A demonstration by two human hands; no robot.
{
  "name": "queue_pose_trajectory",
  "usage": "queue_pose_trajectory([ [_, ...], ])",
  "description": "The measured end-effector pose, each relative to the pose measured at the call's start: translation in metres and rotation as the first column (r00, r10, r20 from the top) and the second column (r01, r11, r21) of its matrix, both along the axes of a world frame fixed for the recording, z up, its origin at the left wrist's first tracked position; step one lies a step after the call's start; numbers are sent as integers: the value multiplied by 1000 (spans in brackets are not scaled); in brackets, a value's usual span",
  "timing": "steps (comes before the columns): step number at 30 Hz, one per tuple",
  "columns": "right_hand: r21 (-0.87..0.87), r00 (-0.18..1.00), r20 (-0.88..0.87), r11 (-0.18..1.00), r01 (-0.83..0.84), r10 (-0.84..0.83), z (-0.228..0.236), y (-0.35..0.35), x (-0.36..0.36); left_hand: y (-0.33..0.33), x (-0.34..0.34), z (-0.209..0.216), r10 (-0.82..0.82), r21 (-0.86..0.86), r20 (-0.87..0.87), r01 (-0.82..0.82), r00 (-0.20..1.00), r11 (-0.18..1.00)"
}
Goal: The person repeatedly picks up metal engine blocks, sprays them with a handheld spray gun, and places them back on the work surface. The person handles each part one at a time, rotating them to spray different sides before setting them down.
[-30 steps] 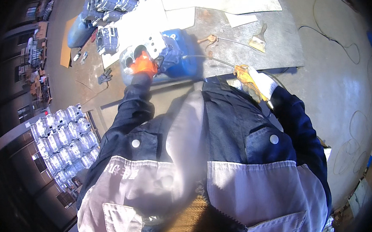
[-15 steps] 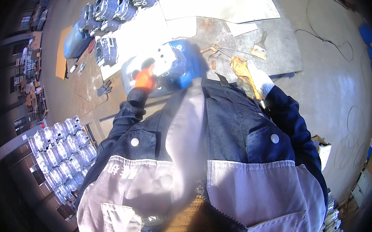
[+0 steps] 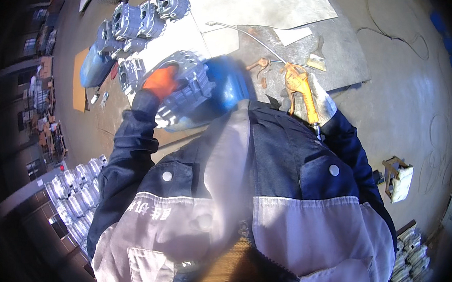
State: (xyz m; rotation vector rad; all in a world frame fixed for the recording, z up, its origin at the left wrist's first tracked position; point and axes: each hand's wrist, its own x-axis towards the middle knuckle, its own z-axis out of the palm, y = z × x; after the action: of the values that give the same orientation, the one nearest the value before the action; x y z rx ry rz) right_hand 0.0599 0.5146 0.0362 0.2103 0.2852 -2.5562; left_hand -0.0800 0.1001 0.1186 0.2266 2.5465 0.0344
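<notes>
My left hand, in an orange glove, grips a grey metal housing casting by its upper left part, the fingers reaching into an opening. The casting is tilted over a blue plastic drum, and I cannot tell whether it still rests on it. At the right, my right hand, in a pale glove, is closed around a yellow air blow gun with a long thin metal nozzle. The gun hides part of the fingers. The nozzle points up and left, away from the casting.
Several similar castings stand at the back left beside another blue drum. A brush and a rusty clamp-like tool lie on the grey table. More castings are stacked at lower left. A hose trails across the floor.
My left hand has shifted left and tilted the casting, baring more of the blue drum. The blow gun has turned slightly in my right hand, its nozzle now showing higher and farther left.
</notes>
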Motion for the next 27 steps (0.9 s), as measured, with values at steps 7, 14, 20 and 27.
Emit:
queue_pose_trajectory([
  [7, 589, 975, -139, 806, -60, 175, 10, -19, -42, 83, 45, -36, -169, -448, 187, 237, 968, 862],
  [14, 699, 851, -287, 704, -128, 440, 40, 11, -21, 125, 67, -68, -220, -507, 187, 286, 957, 813],
  [20, 493, 866, -196, 810, -318, 460, 25, 85, -4, 114, 72, -58, -39, -518, 143, 108, 989, 849],
  [27, 242, 922, -126, 913, -329, 366, -78, 48, -19, 91, 80, -42, -189, -501, 157, 243, 969, 831],
])
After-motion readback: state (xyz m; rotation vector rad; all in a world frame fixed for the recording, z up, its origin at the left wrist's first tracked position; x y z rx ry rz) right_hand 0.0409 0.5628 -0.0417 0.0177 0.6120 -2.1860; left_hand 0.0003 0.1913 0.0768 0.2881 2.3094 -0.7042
